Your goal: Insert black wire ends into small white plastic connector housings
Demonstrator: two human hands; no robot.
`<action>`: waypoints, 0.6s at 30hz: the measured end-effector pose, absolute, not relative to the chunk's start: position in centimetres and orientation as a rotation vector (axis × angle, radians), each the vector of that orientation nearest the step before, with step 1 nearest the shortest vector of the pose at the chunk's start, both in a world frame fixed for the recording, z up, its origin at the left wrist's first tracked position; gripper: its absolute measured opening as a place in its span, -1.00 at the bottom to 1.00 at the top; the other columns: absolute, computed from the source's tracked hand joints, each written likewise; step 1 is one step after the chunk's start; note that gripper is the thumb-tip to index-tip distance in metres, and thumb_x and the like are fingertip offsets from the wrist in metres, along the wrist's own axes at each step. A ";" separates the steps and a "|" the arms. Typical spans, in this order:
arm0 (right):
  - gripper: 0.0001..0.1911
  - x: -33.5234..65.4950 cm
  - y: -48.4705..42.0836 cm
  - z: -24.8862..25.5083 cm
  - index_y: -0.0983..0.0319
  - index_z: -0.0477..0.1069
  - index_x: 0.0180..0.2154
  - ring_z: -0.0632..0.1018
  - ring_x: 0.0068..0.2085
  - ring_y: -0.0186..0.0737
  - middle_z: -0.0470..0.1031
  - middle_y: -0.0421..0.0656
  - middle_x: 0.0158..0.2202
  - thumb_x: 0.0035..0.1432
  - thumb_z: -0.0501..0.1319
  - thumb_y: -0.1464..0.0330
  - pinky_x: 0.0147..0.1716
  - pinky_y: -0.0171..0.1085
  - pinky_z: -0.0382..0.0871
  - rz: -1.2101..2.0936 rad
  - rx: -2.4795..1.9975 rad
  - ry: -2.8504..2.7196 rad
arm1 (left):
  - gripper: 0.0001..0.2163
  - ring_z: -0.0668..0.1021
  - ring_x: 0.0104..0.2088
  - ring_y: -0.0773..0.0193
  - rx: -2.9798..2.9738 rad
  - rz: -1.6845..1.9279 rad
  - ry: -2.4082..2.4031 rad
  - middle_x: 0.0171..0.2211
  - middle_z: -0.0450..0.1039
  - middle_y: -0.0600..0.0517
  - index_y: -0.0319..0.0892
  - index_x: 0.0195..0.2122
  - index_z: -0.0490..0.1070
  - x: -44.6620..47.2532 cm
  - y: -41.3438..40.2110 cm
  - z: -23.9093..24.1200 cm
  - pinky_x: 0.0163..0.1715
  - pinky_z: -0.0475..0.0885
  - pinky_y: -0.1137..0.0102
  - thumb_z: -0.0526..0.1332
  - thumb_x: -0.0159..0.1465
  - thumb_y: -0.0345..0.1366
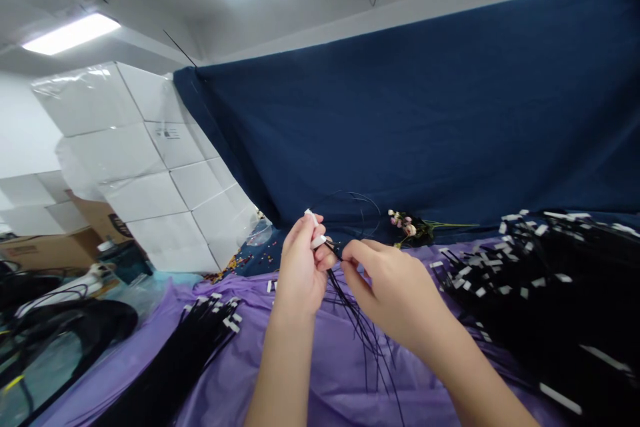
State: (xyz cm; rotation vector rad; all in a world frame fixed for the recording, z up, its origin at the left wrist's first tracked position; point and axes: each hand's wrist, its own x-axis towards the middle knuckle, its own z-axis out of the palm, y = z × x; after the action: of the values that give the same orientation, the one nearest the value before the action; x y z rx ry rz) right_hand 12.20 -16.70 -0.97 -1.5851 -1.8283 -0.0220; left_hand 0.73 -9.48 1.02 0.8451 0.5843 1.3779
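My left hand [304,273] is closed around a small bunch of thin black cables [367,340]. White end pieces [319,241] of the bunch poke out by its thumb and fingers, and the loose lengths trail down to the right. Close beside it, my right hand [390,280] pinches one black cable between thumb and fingertips, just below the white ends. A thick bundle of black cables with white ends [215,310] lies to the left of my forearms. To the right spreads a much larger pile of similar black cables [560,307].
Purple cloth [260,373] covers the work surface. Behind it hangs a dark blue curtain [400,127], with artificial flowers [410,227] at its foot. White boxes [145,200] are stacked at the left, near a cardboard box [55,250] and coiled black cables [95,327].
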 end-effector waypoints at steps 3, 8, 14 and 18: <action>-0.85 12.5 -16.6 -0.7 0.17 0.37 -0.33 0.42 -0.41 -0.30 0.46 -0.25 -0.38 0.30 0.08 0.42 -0.46 -0.30 0.02 0.051 -1.517 -1.793 | -0.79 0.15 -0.71 0.60 0.855 1.400 0.599 -0.57 0.11 0.23 -0.25 -0.34 0.36 0.6 -9.4 1.0 -0.77 0.02 0.65 0.34 0.22 -0.23; -0.86 13.3 -16.1 -0.7 0.17 0.34 -0.36 0.34 -0.47 -0.35 0.40 -0.28 -0.45 0.29 0.10 0.39 -0.48 -0.33 0.05 0.278 -1.350 -1.703 | -0.77 0.15 -0.71 0.60 0.870 1.417 0.612 -0.57 0.11 0.23 -0.24 -0.34 0.36 0.6 -9.2 0.9 -0.76 0.02 0.65 0.35 0.21 -0.21; -0.87 14.7 -15.2 -0.8 0.17 0.37 -0.24 0.27 -0.64 -0.44 0.30 -0.37 -0.57 0.21 0.21 0.26 -0.65 -0.42 0.14 1.275 -0.682 -1.208 | -0.72 0.16 -0.70 0.60 0.894 1.421 0.616 -0.58 0.09 0.24 -0.23 -0.34 0.36 0.4 -9.0 0.7 -0.76 0.00 0.65 0.40 0.14 -0.17; -0.79 16.4 -14.9 0.1 0.22 0.42 -0.25 0.43 -0.58 -0.45 0.45 -0.32 -0.46 -0.02 0.27 0.39 -0.61 -0.45 0.32 1.495 -0.304 -0.618 | -0.69 0.14 -0.70 0.62 0.914 1.412 0.620 -0.56 0.10 0.23 -0.23 -0.35 0.37 0.2 -9.0 0.6 -0.75 0.00 0.65 0.43 0.11 -0.15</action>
State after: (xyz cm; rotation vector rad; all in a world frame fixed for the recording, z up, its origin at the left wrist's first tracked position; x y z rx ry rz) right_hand 16.45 -14.90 0.15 -0.3035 -0.6178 1.4950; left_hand 0.24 -8.98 0.59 0.9139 0.6204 1.4116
